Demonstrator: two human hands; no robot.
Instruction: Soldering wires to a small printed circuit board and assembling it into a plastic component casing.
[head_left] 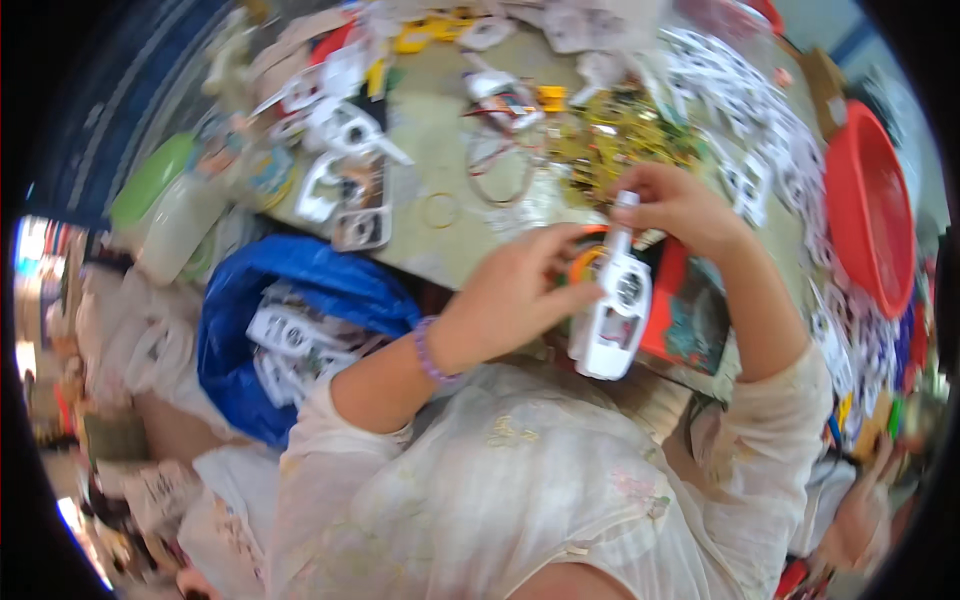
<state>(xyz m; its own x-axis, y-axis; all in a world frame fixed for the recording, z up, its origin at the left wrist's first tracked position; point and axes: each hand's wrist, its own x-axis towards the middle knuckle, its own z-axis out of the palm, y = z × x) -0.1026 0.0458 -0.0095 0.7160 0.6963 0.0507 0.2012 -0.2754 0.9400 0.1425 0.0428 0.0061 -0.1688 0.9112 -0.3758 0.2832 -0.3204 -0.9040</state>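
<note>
Over the near edge of the table I hold a white plastic casing point(610, 335) with a narrow end pointing up and a dark round grille on its face. My left hand point(525, 295) grips its left side, the thumb lying across the front. At the top, the fingers of my right hand point(680, 205) are closed around the narrow end. Something orange point(588, 262) shows beside the casing, close to my left fingers; blur hides what it is. Just beyond my right hand lies a heap of yellow wires and small parts point(615, 140).
Left of my lap, a blue bag point(300, 250) holds several white casings. A red box point(668, 310) sits under my right forearm. White parts point(740, 100) pile along the table's right side, near a red basin point(870, 210). A clear plastic case point(362, 205) lies at the left.
</note>
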